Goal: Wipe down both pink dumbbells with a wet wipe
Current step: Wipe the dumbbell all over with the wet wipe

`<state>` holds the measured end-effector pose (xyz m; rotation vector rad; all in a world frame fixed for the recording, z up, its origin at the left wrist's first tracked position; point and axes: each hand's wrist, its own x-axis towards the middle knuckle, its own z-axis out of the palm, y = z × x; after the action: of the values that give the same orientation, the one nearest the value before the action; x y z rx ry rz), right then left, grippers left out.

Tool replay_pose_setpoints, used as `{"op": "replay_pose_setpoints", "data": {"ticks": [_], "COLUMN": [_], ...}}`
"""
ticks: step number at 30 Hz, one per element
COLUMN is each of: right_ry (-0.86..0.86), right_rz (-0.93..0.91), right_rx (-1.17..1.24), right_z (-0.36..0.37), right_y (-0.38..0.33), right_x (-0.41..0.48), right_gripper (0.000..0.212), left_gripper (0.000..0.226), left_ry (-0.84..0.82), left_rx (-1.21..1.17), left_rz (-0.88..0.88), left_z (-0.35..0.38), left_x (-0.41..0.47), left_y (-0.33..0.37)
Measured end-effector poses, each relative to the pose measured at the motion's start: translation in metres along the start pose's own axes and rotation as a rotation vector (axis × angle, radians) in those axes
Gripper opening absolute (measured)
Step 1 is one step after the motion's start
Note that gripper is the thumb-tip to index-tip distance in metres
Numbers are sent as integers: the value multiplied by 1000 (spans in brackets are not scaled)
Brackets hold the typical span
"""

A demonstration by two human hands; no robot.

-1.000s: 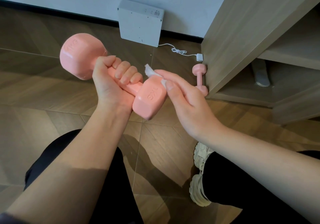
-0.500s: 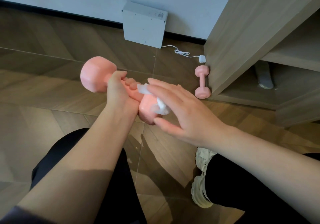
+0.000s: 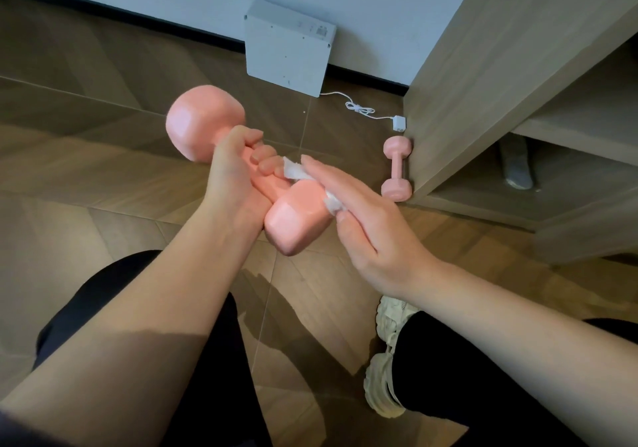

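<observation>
Head: hands grip dumbbell, apparently wiping.

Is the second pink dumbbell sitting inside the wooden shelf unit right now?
No, the second dumbbell lies on the floor outside the shelf unit, against its side panel.

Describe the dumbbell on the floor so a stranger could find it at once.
Start at the tall wooden cabinet on the right and follow its near side panel down to the floor. The second pink dumbbell lies there against the panel, just below a white plug. Unlike the held dumbbell, no hand touches it.
</observation>
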<state>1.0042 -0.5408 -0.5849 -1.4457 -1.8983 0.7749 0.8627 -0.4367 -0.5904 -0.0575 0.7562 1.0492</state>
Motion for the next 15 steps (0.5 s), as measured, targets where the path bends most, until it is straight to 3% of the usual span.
{"op": "replay_pose_setpoints", "data": {"ticks": [4,8,10,12,15], "right_ry": [38,-3,26,133,211], "right_rz": [271,501,582,578,343], "right_rx": [141,655,741,591,182], "right_z": [5,10,8,-1,-19], "right_y": [3,0,1,1,-4], "right_x": [6,10,15,20,23], "right_gripper": [50,45,42,35,26], "left_gripper": [34,33,34,35,33], "left_ry": [-27,-89,-88,-66,-32], "left_rx": [72,8,-17,6,120], "left_rz": [51,49,30,17,-9], "left_z": [0,2,3,2,1], "left_x": [-2,-2,-1,0,1], "left_y": [1,7,9,10,13]}}
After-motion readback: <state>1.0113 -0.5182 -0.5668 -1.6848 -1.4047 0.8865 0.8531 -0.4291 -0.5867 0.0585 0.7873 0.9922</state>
